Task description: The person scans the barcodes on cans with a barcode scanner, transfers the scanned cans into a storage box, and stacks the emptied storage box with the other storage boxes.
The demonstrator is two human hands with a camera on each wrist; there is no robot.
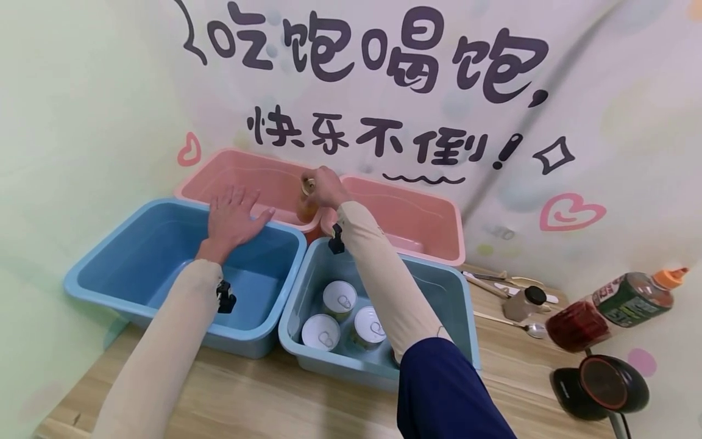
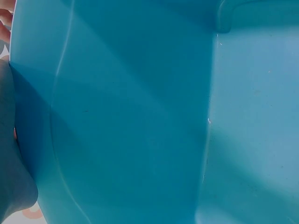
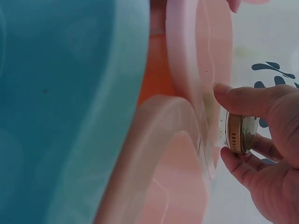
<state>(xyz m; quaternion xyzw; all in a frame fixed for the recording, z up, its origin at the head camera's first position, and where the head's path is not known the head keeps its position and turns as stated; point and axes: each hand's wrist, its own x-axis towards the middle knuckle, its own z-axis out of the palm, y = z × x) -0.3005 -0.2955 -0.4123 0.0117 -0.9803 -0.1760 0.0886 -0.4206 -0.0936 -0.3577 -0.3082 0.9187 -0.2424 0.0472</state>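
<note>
Jar (image 3: pixel 236 133) sits pinched in right hand (image 1: pixel 327 188), left (image 1: pixel 233 218) splayed across tub (image 1: pixel 247 333).

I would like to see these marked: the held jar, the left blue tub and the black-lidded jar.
Held jar (image 3: pixel 235 134): right wrist view, on its gold band.
Left blue tub (image 2: pixel 131 107): left wrist view, on its inner wall.
Black-lidded jar (image 1: pixel 518 308): head view, on its body.

Pink tubs (image 1: pixel 422 210), blue tubs (image 1: pixel 126 268)
The jar lid (image 3: pixel 236 134) was gold, the lettering (image 1: pixel 380 143) black (the hearts (image 1: pixel 565 228), pink).
</note>
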